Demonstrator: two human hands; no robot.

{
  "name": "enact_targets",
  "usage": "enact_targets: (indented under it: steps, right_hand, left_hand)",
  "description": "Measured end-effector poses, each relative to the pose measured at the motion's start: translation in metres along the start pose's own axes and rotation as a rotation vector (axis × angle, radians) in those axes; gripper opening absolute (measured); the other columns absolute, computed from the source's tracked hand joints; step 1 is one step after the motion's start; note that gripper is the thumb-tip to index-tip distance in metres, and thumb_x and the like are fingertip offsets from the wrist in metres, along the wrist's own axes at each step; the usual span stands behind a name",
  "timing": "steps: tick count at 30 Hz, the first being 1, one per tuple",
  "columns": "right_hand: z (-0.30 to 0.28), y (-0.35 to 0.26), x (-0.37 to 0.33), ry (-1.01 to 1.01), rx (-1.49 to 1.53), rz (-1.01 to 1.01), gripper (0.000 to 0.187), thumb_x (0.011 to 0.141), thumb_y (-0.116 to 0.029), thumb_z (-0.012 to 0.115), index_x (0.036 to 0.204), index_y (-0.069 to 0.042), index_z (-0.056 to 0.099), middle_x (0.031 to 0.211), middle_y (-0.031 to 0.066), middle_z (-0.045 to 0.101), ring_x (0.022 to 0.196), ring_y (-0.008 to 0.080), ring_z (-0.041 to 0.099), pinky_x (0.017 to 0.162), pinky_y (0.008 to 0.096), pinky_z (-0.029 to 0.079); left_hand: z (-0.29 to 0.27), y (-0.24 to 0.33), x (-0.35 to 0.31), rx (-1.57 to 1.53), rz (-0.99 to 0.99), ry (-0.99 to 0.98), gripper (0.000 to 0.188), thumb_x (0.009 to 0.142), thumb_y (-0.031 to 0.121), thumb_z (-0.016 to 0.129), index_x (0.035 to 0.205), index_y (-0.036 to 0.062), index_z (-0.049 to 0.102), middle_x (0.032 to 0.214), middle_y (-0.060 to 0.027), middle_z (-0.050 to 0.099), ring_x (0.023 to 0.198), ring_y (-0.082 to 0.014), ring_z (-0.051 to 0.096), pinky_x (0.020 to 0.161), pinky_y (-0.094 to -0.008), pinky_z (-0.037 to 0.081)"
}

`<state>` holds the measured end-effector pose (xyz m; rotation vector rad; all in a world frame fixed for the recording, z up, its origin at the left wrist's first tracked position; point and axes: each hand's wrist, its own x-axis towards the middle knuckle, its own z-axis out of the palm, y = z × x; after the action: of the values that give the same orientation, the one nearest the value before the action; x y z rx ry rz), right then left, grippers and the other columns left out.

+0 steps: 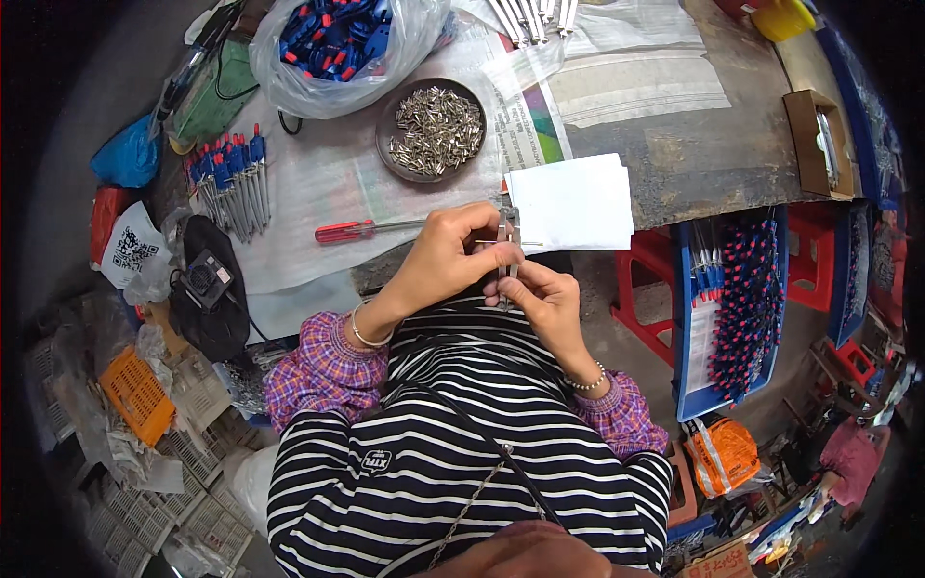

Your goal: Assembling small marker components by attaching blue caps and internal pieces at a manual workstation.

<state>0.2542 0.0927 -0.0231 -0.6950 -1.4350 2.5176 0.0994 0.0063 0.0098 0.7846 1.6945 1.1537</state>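
Close in front of me, at the table's near edge, both hands are closed on a slim metal part (509,229), narrow and upright, whose exact kind I cannot make out. My left hand (451,254) pinches it from the left with thumb and fingers. From below right, my right hand (547,306) grips its lower end, and the fingers hide much of it. White paper sheets (578,202) lie just beyond. A screwdriver (345,232) with a red handle rests left of my hands, its shaft pointing at them. Behind it stands a round dark bowl (389,166) holding small metal pins (436,130).
A plastic bag (279,82) of blue and red parts sits at the back. Slim metal pieces with blue-and-red ends (236,183) are piled at the left. A blue tray (682,337) of similar pieces stands at right, beside a red stool (641,289). Metal strips (530,17) lie far back.
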Motion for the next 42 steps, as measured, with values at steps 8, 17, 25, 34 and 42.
enact_targets:
  steps: [8, 17, 25, 34, 42]
  right_hand:
    - [-0.001, -0.004, -0.001, 0.022, 0.051, 0.062, 0.024, 0.088, 0.000, 0.056, 0.110, 0.008, 0.060, 0.085, 0.0112, 0.068, 0.075, 0.0138, 0.065, 0.071, 0.0242, 0.053]
    - [-0.001, 0.000, -0.004, 0.024, 0.026, 0.015, 0.023, 0.087, 0.000, 0.056, 0.109, 0.008, 0.060, 0.089, 0.0128, 0.069, 0.077, 0.0154, 0.066, 0.071, 0.0251, 0.054]
    - [-0.011, -0.016, -0.013, -0.057, -0.477, -0.267, 0.026, 0.079, 0.003, 0.061, 0.105, 0.001, 0.065, 0.089, 0.0133, 0.069, 0.073, 0.0160, 0.068, 0.065, 0.0261, 0.053]
    - [-0.023, -0.034, 0.001, 0.151, -0.867, -0.771, 0.038, 0.062, 0.010, 0.064, 0.097, -0.003, 0.068, 0.093, 0.0101, 0.065, 0.107, 0.0346, 0.057, 0.086, 0.0406, 0.048]
    - [-0.005, -0.056, 0.007, 0.243, -0.238, -0.424, 0.076, 0.072, 0.004, 0.069, 0.139, -0.001, 0.033, 0.141, 0.0168, 0.037, 0.128, 0.0292, 0.040, 0.103, 0.0402, 0.036]
  left_hand:
    - [-0.001, -0.001, -0.001, -0.113, -0.015, -0.015, 0.020, 0.082, 0.002, 0.066, 0.099, -0.0052, 0.060, 0.087, -0.0037, 0.063, 0.078, -0.0058, 0.057, 0.067, -0.0205, 0.048]
    - [-0.001, -0.008, -0.002, -0.262, -0.012, 0.015, 0.020, 0.079, -0.005, 0.065, 0.098, -0.0070, 0.061, 0.088, -0.0060, 0.064, 0.079, -0.0094, 0.061, 0.070, -0.0217, 0.051]
    - [0.000, 0.013, -0.014, -0.094, 0.237, -0.043, 0.013, 0.075, -0.008, 0.066, 0.089, -0.0076, 0.064, 0.082, -0.0110, 0.067, 0.074, -0.0122, 0.064, 0.065, -0.0231, 0.052]
    - [0.003, 0.024, -0.021, -0.028, 0.250, -0.165, 0.012, 0.071, -0.005, 0.068, 0.083, -0.0061, 0.066, 0.074, -0.0101, 0.068, 0.064, -0.0124, 0.065, 0.057, -0.0223, 0.050]
    - [0.006, 0.018, -0.019, 0.193, 0.450, -0.020, 0.016, 0.065, -0.005, 0.068, 0.080, -0.0019, 0.065, 0.071, -0.0107, 0.064, 0.058, -0.0172, 0.061, 0.052, -0.0260, 0.046]
